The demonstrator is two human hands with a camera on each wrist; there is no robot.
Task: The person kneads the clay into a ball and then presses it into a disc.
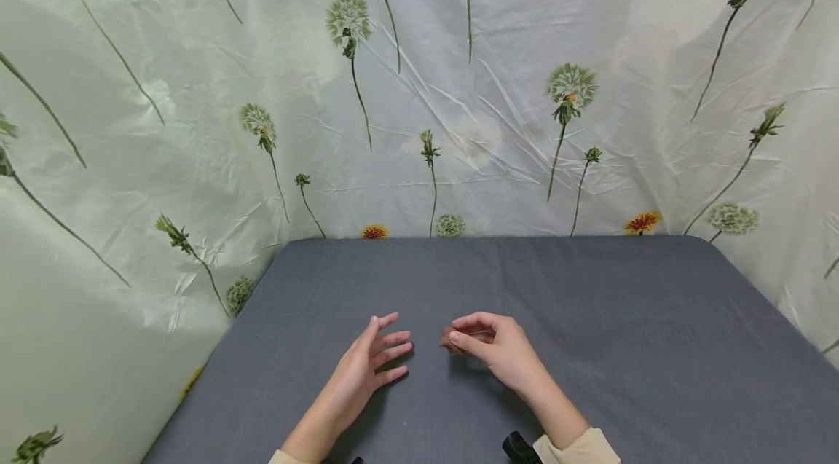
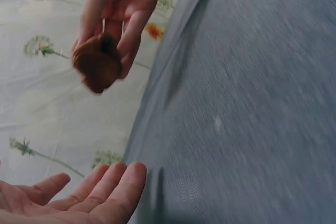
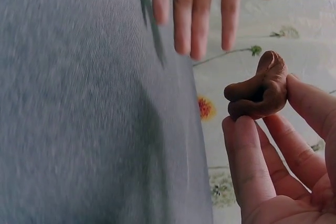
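Note:
My right hand [image 1: 505, 349] pinches a small brown lump [image 3: 260, 90] between its thumb and fingertips, above the table. The lump is matte, with rounded, folded lobes and a dark hollow, like modelled clay; its exact kind I cannot tell. In the left wrist view the brown lump [image 2: 98, 64] appears blurred at the right hand's fingertips. Facing it from the left, my left hand [image 1: 367, 366] holds nothing, its fingers spread and fairly straight. A gap separates the left fingertips from the lump. In the head view the right fingers partly hide the lump.
A grey cloth-covered table [image 1: 623, 333] with rounded far corners lies under both hands. Behind it and along the left side hangs a pale curtain [image 1: 459, 107] printed with dandelions. A black wrist strap [image 1: 520, 447] shows by the right sleeve.

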